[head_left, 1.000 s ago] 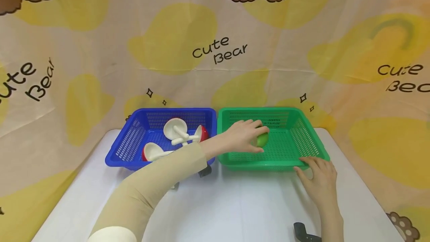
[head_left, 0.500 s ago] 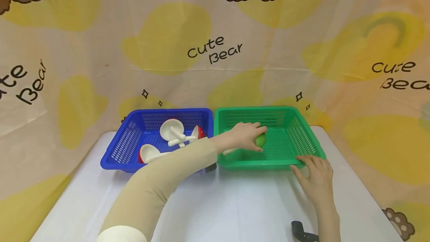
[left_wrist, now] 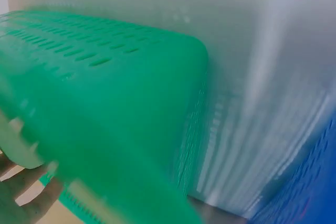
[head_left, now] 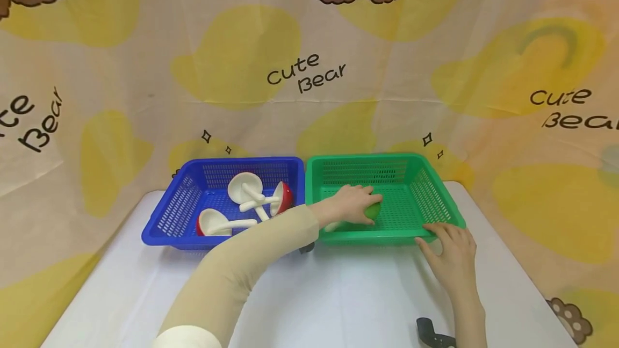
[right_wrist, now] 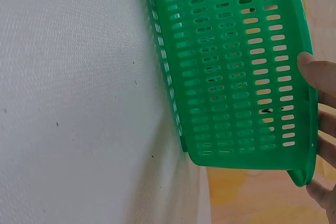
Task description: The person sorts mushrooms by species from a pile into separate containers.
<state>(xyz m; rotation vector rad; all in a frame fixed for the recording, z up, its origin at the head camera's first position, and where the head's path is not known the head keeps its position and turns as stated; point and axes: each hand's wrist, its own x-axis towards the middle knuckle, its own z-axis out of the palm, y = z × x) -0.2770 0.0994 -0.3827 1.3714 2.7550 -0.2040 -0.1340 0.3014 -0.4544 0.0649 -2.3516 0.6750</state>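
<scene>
We set a green toy into the green basket.

Our left hand (head_left: 350,204) curls over the green toy (head_left: 373,210), low in the green basket (head_left: 437,197) at centre right of the frame; whether the toy already rests on the floor we cannot tell. Our right hand (head_left: 452,254) lies spread against the basket's near right corner, steadying it. Next, we judge, the fingers must loosen and lift over the rim. The blue basket (head_left: 164,219) of mushrooms (head_left: 242,187) touches on the left; a dark clip (head_left: 432,334) lies lower right.
</scene>
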